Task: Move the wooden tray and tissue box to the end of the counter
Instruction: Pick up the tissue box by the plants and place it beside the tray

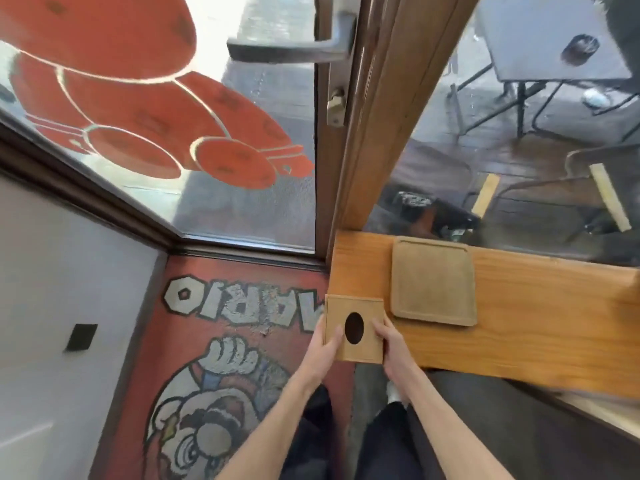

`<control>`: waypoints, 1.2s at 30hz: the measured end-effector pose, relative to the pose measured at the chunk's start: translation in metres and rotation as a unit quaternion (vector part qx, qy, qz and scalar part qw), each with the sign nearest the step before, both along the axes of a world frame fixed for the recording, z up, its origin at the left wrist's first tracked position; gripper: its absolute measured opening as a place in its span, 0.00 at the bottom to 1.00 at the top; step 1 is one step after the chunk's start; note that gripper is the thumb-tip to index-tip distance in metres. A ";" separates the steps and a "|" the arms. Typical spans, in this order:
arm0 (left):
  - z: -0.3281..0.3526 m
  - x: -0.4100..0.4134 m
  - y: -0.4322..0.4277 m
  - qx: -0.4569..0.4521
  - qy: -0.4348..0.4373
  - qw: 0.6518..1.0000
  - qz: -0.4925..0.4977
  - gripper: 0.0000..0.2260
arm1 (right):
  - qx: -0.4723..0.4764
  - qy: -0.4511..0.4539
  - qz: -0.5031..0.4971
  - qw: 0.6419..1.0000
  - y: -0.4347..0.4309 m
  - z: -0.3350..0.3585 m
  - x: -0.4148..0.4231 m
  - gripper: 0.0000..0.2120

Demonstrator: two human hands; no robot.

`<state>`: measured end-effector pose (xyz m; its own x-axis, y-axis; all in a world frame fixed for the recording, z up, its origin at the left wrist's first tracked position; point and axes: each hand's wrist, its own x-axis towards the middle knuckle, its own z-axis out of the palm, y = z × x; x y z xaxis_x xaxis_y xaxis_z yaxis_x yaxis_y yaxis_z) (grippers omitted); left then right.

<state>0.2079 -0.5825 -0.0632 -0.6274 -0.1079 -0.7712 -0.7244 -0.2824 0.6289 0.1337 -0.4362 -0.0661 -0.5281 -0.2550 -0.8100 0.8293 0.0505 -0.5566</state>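
The wooden tissue box [367, 311], square with a dark oval hole in its top, sits at the near left corner of the wooden counter [536, 306]. I hold it from both sides: my left hand [323, 351] grips its left edge and my right hand [393, 346] its right edge. The wooden tray [433, 280], a flat pale square with a raised rim, lies on the counter just right of and behind the box, close to the window.
A glass door [242, 188] with a dark handle [294, 46] and red decals stands left of the counter's end. A red doormat [225, 341] with a cartoon figure lies on the floor. Behind the window, a table [540, 39] and chairs stand outside.
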 end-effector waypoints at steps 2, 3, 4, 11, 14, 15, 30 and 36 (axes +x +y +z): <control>-0.007 -0.007 -0.003 0.002 0.014 1.000 -0.003 0.26 | 0.012 0.011 -0.005 1.000 -0.004 -0.007 -0.001 0.22; -0.010 -0.010 -0.004 0.003 0.016 1.000 -0.007 0.25 | 0.019 0.015 -0.006 1.000 -0.006 -0.009 -0.002 0.21; -0.012 -0.012 -0.005 -0.001 0.015 1.000 -0.009 0.23 | 0.030 0.016 -0.006 0.999 -0.006 -0.009 -0.002 0.22; -0.013 -0.013 -0.011 -0.036 0.009 0.998 -0.059 0.35 | 0.126 0.046 0.022 0.991 -0.010 -0.003 0.002 0.27; -0.008 -0.013 -0.015 -0.020 0.013 0.999 -0.042 0.40 | 0.149 0.054 0.036 0.987 -0.011 0.003 0.003 0.29; -0.008 -0.013 -0.016 -0.016 0.013 0.999 -0.043 0.42 | 0.153 0.054 0.037 0.986 -0.011 0.005 0.003 0.30; -0.032 -0.008 -0.008 -0.035 -0.006 0.999 0.007 0.42 | -0.004 -0.185 -0.301 0.936 -0.020 0.017 0.007 0.36; -0.029 -0.009 -0.015 -0.002 -0.026 0.999 0.026 0.37 | -0.030 -0.183 -0.297 0.937 -0.018 0.017 0.009 0.27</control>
